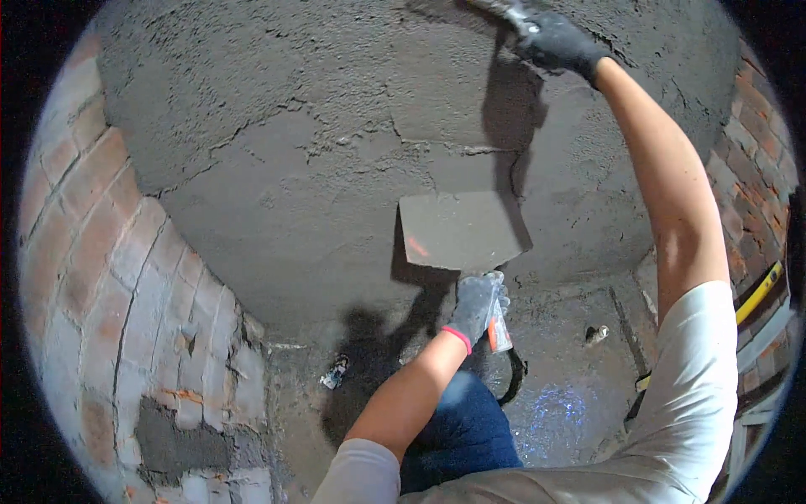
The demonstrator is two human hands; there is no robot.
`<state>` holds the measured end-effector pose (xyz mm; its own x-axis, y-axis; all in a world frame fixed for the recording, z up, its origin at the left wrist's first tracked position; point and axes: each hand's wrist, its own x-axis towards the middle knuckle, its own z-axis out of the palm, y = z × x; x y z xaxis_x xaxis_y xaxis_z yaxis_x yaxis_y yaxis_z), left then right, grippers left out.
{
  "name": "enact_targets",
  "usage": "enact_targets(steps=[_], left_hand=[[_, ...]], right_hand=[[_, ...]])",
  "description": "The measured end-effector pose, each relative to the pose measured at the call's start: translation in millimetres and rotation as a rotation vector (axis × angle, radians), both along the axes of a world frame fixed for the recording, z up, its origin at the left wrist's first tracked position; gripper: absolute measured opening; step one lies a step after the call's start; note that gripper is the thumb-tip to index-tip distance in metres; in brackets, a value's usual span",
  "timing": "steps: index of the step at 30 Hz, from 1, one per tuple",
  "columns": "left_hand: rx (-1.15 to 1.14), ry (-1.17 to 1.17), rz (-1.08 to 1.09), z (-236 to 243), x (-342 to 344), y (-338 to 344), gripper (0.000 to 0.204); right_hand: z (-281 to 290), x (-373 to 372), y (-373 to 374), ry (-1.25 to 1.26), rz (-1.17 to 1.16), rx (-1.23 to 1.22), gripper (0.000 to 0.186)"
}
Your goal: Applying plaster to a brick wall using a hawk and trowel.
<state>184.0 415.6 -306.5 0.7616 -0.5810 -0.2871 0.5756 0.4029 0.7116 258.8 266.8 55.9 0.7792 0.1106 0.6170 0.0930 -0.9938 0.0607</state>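
My gloved right hand [558,42] grips a metal trowel [495,10] against the upper part of the grey plastered wall [285,193], which shows rough patches and ragged seams. My left hand [477,302], in a grey glove with a pink cuff, is closed on the handle of a square mortar hawk [462,225]. The hawk's flat plate has a thin grey film and an orange smear near its left corner. Part of its white and orange handle [498,336] shows below my fingers.
Brick walls [117,252] flank both sides, the left with a mortar patch low down. Below lies a wet, dirty floor [554,412] with small debris [334,372] and a dark curved object [514,378]. Yellow-and-grey long pieces [760,294] lean at the right.
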Motion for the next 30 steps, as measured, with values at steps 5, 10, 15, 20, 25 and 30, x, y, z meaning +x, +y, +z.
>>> enact_targets(steps=[5, 10, 15, 20, 25, 30], left_hand=[[-0.093, -0.005, -0.055, 20.8, -11.3, -8.9, 0.008], [-0.209, -0.320, -0.163, -21.8, 15.1, -6.2, 0.020], [-0.360, -0.076, -0.150, -129.7, 49.3, 1.6, 0.020], [-0.034, -0.162, -0.075, -95.0, -38.3, 84.2, 0.016], [0.786, -1.257, -0.172, -247.8, -8.8, 277.2, 0.033], [1.003, -1.108, 0.032, -202.8, -53.7, 287.1, 0.018]], right_hand=[[-21.0, -6.5, -70.2, -0.431, 0.012, -0.163, 0.031], [-172.9, -43.6, 11.3, -0.119, -0.015, -0.084, 0.016], [-260.3, -100.3, 128.9, 0.035, 0.037, 0.013, 0.022], [-285.7, -148.1, 35.2, 0.108, -0.221, 0.153, 0.024], [-393.9, -183.7, 37.6, 0.275, -0.134, 0.051, 0.021], [-485.8, -254.5, -13.5, 0.865, -0.338, 0.093, 0.035]])
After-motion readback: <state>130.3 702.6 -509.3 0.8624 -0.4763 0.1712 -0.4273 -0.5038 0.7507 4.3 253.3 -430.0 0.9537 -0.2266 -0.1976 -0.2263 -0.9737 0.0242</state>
